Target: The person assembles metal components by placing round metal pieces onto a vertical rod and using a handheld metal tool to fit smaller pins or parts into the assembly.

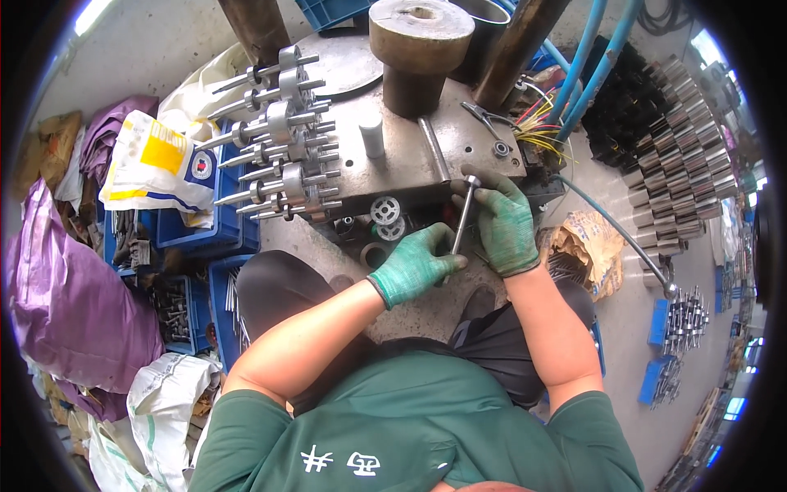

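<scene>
Both of my hands wear green work gloves with darkened fingertips. A slim metal shaft [465, 217] stands tilted between them in front of the steel machine bed, with a small ring-like collar at its upper end. Its lower part is gripped by my left hand [418, 266], thumb pressed against the fingers. My right hand [502, 221] has its fingers closed around the upper end, just below and behind the collar. Part of the grip is hidden by the glove. Close beyond, a loose rod [434, 149] and a pale cylinder [372, 135] rest on the machine bed [402, 168].
Shafts with thick metal rotors [287, 123] are stacked at the bed's left. A heavy round press ram [421, 37] rises behind. Pliers [485, 119], a small bearing [501, 148] and coloured wires [537, 131] lie right. Blue crates [193, 234] stand left; metal sleeves [676, 156] are piled far right.
</scene>
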Available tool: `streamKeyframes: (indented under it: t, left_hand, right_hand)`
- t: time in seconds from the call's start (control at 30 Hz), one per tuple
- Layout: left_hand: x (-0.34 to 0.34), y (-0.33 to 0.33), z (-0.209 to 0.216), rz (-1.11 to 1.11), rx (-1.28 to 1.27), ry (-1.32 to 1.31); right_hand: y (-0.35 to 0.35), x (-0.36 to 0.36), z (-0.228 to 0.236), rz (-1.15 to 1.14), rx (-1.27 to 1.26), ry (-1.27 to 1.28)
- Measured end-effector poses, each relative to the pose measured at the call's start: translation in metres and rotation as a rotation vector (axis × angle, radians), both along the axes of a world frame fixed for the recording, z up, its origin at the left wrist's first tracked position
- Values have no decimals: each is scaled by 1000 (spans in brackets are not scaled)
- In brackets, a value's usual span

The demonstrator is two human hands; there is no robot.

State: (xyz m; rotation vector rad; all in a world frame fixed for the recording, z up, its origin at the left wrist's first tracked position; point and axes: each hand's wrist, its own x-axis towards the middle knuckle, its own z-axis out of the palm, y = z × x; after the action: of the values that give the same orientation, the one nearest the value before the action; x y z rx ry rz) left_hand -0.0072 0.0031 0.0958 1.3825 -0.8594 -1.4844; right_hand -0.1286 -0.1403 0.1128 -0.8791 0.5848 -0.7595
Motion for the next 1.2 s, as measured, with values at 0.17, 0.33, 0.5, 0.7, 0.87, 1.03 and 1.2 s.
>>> streamKeyframes:
  t: [0.17, 0.33, 0.5, 0.7, 0.87, 1.03, 1.2]
  left_hand:
    - [0, 0, -18, 47, -107, -105]
    - [1, 2, -21, 75, -171, -253]
    - [0, 2, -17, 80, -222, -392]
    - [-2, 5, -22, 81, -265, -233]
    - [-3, 7, -19, 43, -267, -221]
    - [-2, 10, -5, 32, -235, -143]
    - [10, 4, -14, 29, -508, -490]
  right_hand:
    - [-5, -4, 2, 21, -67, -21]
    - [0, 0, 14, 118, 233, 88]
    - [-1, -6, 4, 142, 128, 88]
    - [9, -4, 15, 155, -45, 156]
    - [11, -6, 14, 188, -37, 43]
    - [10, -9, 22, 201, -224, 157]
    - [11, -8, 25, 220, -78, -55]
